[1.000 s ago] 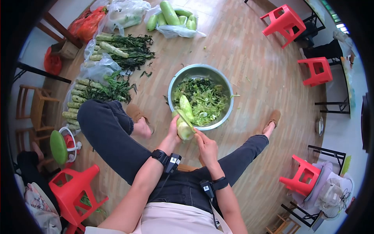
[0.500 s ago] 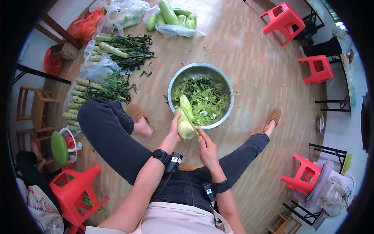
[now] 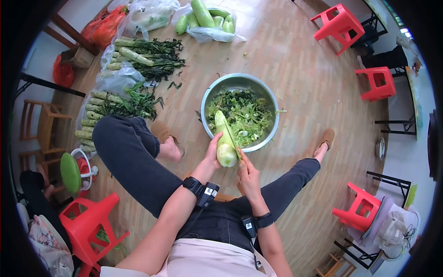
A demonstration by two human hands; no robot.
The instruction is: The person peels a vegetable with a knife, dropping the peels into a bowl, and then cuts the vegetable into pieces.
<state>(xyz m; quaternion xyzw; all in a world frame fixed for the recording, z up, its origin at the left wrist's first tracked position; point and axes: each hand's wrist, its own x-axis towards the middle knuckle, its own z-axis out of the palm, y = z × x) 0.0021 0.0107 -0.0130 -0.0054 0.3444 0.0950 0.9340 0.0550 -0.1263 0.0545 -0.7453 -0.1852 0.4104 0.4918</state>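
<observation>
My left hand (image 3: 213, 151) is wrapped round a pale green, peeled-looking gourd (image 3: 226, 148), whose narrow end points away from me over the basin. In my right hand (image 3: 248, 177) is a knife (image 3: 229, 131); its thin blade lies lengthwise along the gourd's right side. Fingers hide most of the handle. Beneath the gourd's far end stands a metal basin (image 3: 244, 82) on the floor, holding dark leaves and light green peelings (image 3: 249, 115).
Leafy stalks (image 3: 134, 56) lie in plastic at the left, and whole green gourds (image 3: 201, 15) sit in a bag at the back. Red stools (image 3: 90, 224) stand on both sides. At the far right, part of another person (image 3: 385, 57) shows.
The gourd has turned more upright in view and shifted slightly right. My left hand has moved right with it, and the blade now lies farther along its right side.
</observation>
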